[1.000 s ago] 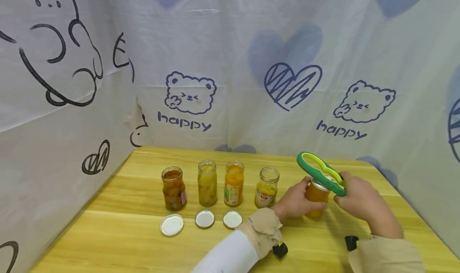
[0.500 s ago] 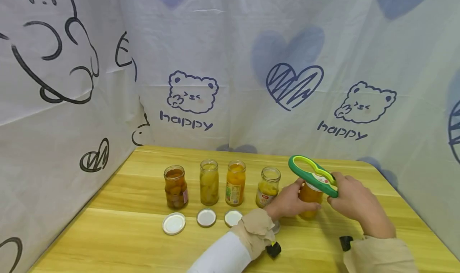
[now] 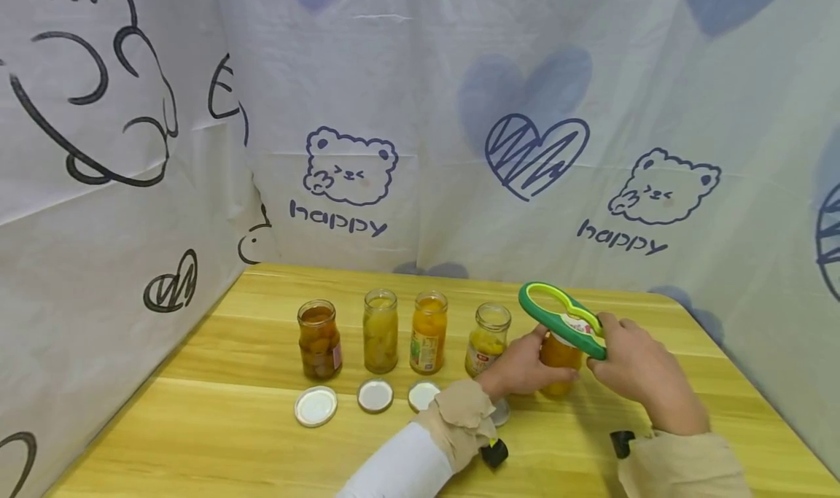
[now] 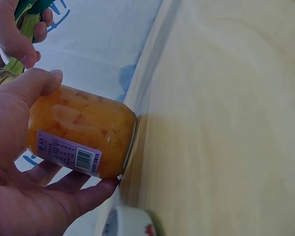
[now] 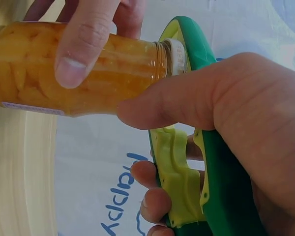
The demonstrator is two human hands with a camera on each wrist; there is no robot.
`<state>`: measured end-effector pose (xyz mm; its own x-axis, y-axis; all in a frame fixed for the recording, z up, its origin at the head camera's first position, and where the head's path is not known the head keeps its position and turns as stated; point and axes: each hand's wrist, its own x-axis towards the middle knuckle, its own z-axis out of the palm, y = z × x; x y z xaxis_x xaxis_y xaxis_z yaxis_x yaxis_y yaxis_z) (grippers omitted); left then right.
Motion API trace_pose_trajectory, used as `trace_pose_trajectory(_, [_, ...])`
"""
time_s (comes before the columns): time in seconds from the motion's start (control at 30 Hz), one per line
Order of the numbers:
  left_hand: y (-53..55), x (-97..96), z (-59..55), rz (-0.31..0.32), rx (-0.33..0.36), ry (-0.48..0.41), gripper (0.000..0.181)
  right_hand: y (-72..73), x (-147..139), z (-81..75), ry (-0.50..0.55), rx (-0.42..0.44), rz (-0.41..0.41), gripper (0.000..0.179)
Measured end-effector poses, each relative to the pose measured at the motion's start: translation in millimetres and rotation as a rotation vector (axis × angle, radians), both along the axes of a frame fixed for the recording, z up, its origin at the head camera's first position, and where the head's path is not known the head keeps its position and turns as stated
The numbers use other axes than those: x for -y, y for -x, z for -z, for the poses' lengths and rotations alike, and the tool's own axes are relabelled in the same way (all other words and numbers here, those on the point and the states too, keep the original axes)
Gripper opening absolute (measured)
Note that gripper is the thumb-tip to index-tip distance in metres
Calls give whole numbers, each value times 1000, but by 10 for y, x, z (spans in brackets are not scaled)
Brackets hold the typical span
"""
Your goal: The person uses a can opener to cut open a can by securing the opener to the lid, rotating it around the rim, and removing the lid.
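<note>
A glass jar of orange fruit pieces point(image 3: 561, 363) stands at the right of the table, its white lid point(image 5: 177, 57) still on. My left hand point(image 3: 521, 367) grips the jar's body, thumb on one side and fingers on the other. A green and lime jar opener point(image 5: 232, 187) sits with one end around the lid. My right hand point(image 3: 633, 367) holds its handles, fingers curled round them and thumb reaching toward the jar's neck. In the left wrist view, a purple label with a barcode point(image 4: 69, 153) shows on the jar.
Left of my hands, several lidless jars stand in a row, from a dark-fruit jar point(image 3: 319, 345) to a yellow-fruit jar point(image 3: 487, 341). Loose lids lie before them, including a white lid point(image 3: 316, 406); one lid is partly covered by my left wrist. A printed curtain point(image 3: 446, 192) hangs behind.
Both hands, the jar and the opener have shifted a little to the left together. Both grips stay the same. A loose lid beside my left wrist has come into view.
</note>
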<state>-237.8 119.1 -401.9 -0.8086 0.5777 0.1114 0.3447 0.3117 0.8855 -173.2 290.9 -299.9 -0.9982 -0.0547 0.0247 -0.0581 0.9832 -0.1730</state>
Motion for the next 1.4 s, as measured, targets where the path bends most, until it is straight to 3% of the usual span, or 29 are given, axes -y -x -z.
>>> trace_pose_trajectory(0.7, [-14, -2, -4, -6, -39, 16, 74, -62, 201, 7, -56, 30, 25, 63])
trace_pose_trajectory(0.83, [-13, 7, -13, 9, -47, 5, 71, -86, 275, 0, -90, 17, 53, 65])
trace_pose_trajectory(1.07, [-6, 20, -25, 35, -63, 14, 71, -127, 339, 4, -127, 4, 58, 87])
trace_pose_trajectory(1.4, [15, 36, -44, 104, -91, 25, 68, -131, 352, 36, -99, -18, 45, 92])
